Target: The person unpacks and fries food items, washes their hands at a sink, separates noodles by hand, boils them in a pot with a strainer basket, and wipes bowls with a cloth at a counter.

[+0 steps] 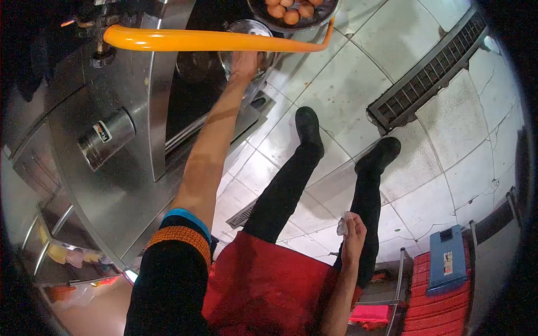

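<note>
My left hand reaches forward over the metal bowl, beneath a thick orange hose. The hose covers its fingers, so I cannot see what they touch. Low on the other side, my right hand is closed around a small crumpled whitish piece, like tissue or thin plastic. Just beyond the metal bowl, a dark round pan holds several brown eggs.
A steel counter on the left carries a labelled metal canister. A valve joins the hose. A floor drain grate crosses the white tiles at right. A blue case rests on a red crate.
</note>
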Available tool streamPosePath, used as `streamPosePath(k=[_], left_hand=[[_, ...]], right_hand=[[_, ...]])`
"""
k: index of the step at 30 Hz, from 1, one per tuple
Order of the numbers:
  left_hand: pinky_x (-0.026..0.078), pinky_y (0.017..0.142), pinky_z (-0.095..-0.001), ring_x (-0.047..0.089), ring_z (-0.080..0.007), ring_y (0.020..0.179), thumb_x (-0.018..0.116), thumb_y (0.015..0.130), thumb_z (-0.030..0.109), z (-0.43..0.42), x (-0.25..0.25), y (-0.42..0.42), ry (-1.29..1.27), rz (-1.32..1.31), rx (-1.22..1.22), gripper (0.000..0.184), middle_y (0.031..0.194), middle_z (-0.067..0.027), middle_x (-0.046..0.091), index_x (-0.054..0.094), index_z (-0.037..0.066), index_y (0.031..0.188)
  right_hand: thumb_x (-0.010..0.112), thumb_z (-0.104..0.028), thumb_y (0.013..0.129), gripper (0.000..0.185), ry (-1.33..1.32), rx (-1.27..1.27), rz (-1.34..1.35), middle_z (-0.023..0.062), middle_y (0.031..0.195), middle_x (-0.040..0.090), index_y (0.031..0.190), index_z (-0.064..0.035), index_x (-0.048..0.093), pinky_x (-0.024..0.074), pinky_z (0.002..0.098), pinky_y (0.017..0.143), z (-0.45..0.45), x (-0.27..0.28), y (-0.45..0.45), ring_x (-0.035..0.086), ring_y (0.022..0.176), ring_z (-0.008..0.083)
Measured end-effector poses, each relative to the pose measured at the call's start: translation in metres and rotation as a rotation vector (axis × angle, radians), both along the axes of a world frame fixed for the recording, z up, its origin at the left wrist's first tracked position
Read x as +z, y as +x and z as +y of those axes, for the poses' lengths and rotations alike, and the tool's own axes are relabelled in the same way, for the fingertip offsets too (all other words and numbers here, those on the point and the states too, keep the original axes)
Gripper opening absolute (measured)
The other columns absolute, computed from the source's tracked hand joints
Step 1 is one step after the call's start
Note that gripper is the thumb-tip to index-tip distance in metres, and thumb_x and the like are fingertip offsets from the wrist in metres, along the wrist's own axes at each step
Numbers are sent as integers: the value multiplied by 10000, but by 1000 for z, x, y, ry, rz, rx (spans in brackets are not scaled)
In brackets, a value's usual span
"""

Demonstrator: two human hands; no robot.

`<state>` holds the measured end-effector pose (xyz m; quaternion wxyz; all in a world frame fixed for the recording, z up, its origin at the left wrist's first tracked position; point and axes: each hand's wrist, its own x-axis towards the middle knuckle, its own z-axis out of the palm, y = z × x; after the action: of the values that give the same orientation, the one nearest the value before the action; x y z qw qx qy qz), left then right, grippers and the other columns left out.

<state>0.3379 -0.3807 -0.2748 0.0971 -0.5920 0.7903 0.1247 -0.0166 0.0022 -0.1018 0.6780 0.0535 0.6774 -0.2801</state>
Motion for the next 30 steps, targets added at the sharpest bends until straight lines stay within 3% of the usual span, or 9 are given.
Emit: streamPosePath(k=[5, 12, 14, 18, 19, 21, 25, 27, 30], left_hand=[[416, 938, -510, 546, -433, 1074, 493, 918, 147, 3, -19, 27, -280, 85, -39, 273, 1132, -243, 583, 614, 40, 1139], [386, 989, -530, 547, -421, 1118, 571, 836, 121, 7, 26, -3, -197, 10, -54, 356, 1194, -216, 594, 595, 63, 1187], [312, 1040, -558, 471, -401, 1235, 668, 700, 130, 27, 58, -30, -133, 2, 264, 580, 1274, -210, 551, 551, 69, 1265], [186, 1105, -518, 283, -379, 1370, 732, 621, 202, 83, 108, -51, -99, -75, 289, 982, 1457, -201, 346, 263, 69, 1474], [196, 1098, -525, 299, -361, 1360, 714, 690, 247, 102, 126, -59, -67, -202, 236, 837, 1432, -203, 390, 363, 32, 1418], [265, 1053, -502, 378, -352, 1298, 654, 754, 200, 127, 192, -81, -24, -201, 48, 519, 1354, -203, 482, 565, 8, 1227], [345, 960, -500, 461, -356, 1199, 706, 732, 342, 179, 273, -74, -11, -280, 27, 445, 1295, -149, 547, 663, 146, 1129], [407, 915, -484, 526, -325, 1163, 693, 714, 404, 170, 348, -112, 170, -363, 263, 404, 1182, -112, 637, 707, 175, 1046], [390, 922, -582, 572, -323, 1149, 654, 760, 352, 174, 412, -129, 287, -331, 228, 452, 1166, -113, 632, 638, 159, 1169]], right_hand=[[577, -225, 983, 199, 13, -4, -2, -26, 770, 572, 973, -33, 630, 383, 217, 588, -3, -1, 2, 507, 673, 56], [553, -191, 980, 184, 17, -31, -81, 5, 876, 616, 1030, -25, 615, 425, 229, 634, 18, -11, -6, 556, 741, 86], [547, -200, 985, 189, 71, -198, -124, 18, 860, 615, 1019, -27, 613, 453, 246, 645, -4, 17, -4, 572, 740, 102], [555, -252, 970, 243, -57, -513, -240, 51, 882, 623, 1030, -21, 601, 511, 288, 688, -29, 52, -27, 614, 780, 149], [562, -271, 965, 262, -139, -162, -55, 53, 868, 625, 1020, -18, 605, 515, 286, 696, -48, 80, -41, 616, 772, 151], [538, -235, 982, 239, -219, -347, -92, 66, 891, 646, 1000, -7, 608, 526, 284, 703, -75, 132, -64, 628, 795, 150], [530, -224, 997, 234, -363, -444, -165, 66, 966, 667, 1029, -12, 625, 549, 302, 734, -93, 207, -125, 628, 844, 140], [541, -224, 997, 246, -467, -390, -102, 47, 988, 663, 1094, -14, 626, 539, 292, 743, -103, 254, -163, 626, 867, 120], [529, -223, 1004, 274, -570, -288, 54, 32, 983, 666, 1135, -1, 621, 523, 263, 703, -112, 305, -230, 628, 834, 94]])
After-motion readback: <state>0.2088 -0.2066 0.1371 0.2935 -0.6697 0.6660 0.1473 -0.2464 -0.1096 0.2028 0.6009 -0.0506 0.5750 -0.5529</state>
